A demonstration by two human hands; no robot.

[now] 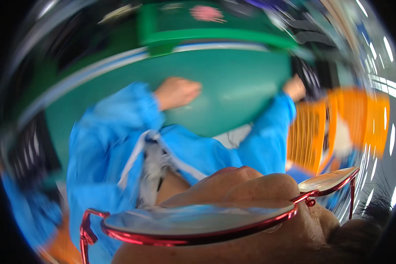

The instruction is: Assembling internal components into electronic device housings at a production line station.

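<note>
My left hand (177,92), in a blue sleeve, hangs over a green work surface (233,88). Its fingers are curled closed, and no object shows in them; motion blurs their tips. Out to the right, my right hand (295,88) is at the surface's right edge, beside a black slotted tray or crate (313,77). It seems to touch the black thing, but blur hides how its fingers lie. The two hands are well apart.
A green raised ledge (220,36) with a white and blue strip (105,66) runs along the far side. Something pink (207,13) lies beyond it. Orange slatted crates or chairs (308,132) stand at right. Another black slotted thing (33,145) and blue clothing (31,211) are at left.
</note>
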